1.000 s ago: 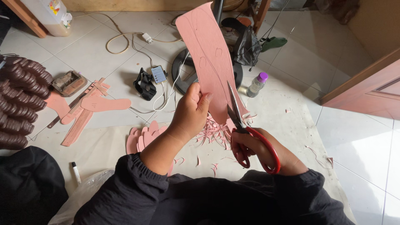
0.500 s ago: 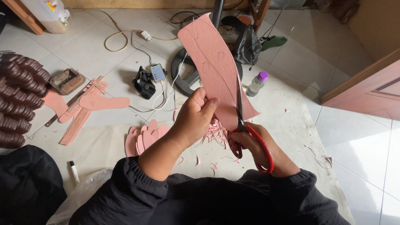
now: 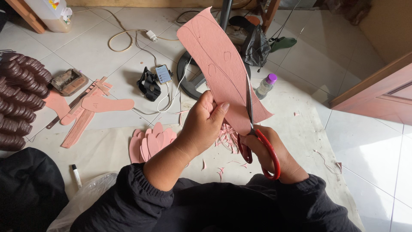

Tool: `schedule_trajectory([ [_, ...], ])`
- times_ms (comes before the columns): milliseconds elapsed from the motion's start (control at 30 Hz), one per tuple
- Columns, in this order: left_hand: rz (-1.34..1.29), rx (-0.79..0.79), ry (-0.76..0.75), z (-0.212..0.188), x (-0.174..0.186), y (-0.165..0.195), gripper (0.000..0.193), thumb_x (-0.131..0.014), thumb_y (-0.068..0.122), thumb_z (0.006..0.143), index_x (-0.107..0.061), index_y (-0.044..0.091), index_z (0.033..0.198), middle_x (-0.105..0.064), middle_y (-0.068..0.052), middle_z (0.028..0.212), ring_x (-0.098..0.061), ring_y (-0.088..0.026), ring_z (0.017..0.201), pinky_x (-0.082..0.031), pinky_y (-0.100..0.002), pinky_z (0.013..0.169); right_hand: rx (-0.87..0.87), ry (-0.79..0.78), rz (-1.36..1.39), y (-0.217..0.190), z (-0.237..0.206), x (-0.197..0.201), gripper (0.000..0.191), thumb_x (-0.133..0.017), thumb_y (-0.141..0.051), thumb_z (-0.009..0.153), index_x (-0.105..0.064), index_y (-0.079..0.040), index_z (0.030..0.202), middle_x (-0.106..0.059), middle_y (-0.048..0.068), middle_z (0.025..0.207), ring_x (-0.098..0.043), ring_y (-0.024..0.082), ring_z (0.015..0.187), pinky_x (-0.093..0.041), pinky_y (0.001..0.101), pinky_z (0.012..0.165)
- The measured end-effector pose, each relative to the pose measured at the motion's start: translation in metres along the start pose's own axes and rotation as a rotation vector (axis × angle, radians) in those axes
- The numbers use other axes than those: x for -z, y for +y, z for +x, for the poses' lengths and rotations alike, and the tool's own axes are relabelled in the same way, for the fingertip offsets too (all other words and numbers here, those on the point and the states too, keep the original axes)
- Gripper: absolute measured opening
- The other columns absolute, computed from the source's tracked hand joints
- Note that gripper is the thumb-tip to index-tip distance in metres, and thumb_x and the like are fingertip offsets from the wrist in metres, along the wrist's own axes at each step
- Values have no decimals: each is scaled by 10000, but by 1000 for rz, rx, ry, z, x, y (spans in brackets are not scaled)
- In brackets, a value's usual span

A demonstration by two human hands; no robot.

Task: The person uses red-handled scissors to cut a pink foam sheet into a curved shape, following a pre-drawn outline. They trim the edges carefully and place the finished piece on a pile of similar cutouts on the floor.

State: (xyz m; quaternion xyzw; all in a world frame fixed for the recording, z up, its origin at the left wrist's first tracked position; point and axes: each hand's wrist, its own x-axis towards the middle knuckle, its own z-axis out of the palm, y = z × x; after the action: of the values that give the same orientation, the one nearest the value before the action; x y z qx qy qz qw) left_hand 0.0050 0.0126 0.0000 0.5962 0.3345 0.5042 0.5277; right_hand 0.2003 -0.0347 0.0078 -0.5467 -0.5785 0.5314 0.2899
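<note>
Pink sheet: a long pink board sheet (image 3: pixel 223 64) with pencilled outlines stands upright above the floor, its lower edge between both hands.
Left hand: the left hand (image 3: pixel 205 124) is closed on the sheet's lower left edge, thumb pressed on its face.
Right hand: the right hand (image 3: pixel 274 157) is curled through the red handles of the scissors (image 3: pixel 257 135), just right of the sheet.
Blades: they run up along the sheet's right side, biting into it.
Floor: pink trimmings (image 3: pixel 225 135) lie below the hands; a fan of cut pink sole shapes (image 3: pixel 150 141) lies left of the left forearm.
Farther off: a phone (image 3: pixel 163 73) and a small bottle with a purple cap (image 3: pixel 265 86) sit on the tiles.
</note>
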Motion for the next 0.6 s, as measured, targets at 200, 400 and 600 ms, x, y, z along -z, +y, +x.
schedule_trajectory([
  [200,52,-50,9,-1,0,-3,166,-523,119,1060,-515,-29,1135,-708,-116,1055,-664,-96,952,-567,-259,848,44,-1,-98,-6,-4,2,282,-514,-151,875,-579,6,651,-590,81,519,-556,158,448,-455,307,439],
  [400,76,4,18,-3,2,-1,169,-525,133,1054,-517,-24,1116,-720,-108,1012,-678,-92,905,-576,-256,808,61,20,-176,-10,-8,1,334,-517,-159,868,-564,2,579,-565,68,467,-517,151,397,-420,309,403],
  [600,55,1,16,-4,2,3,181,-523,136,1056,-522,-22,1144,-711,-112,1041,-666,-89,933,-564,-255,834,45,39,-135,-9,-10,2,300,-551,-178,849,-560,-15,597,-550,57,472,-508,144,390,-410,303,391],
])
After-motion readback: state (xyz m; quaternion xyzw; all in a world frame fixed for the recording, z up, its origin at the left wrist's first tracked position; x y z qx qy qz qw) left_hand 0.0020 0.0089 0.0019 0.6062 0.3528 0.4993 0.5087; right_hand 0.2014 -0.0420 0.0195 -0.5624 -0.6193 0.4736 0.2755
